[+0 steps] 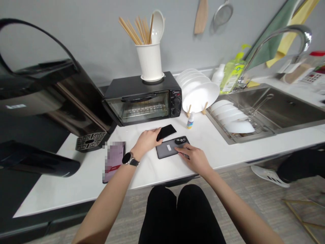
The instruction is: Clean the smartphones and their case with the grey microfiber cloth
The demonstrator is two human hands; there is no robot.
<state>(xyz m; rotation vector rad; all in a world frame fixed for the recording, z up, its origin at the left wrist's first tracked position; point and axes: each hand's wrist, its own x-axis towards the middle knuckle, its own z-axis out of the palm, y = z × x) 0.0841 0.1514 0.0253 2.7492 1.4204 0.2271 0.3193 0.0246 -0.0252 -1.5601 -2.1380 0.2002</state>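
Here, left fingers point(156, 131) grip the black phone point(167, 131); right fingers point(180, 149) touch the grey phone point(163, 151), grip unclear

Bright, diffuse light — reflections on black coffee machine point(85, 98), glint on faucet point(294, 28); wide-angle stretch, softness toward edges — pixelation across lit screen point(116, 158).

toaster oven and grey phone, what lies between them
In the head view, a black-screened phone, held at one end by the left hand, lies between them.
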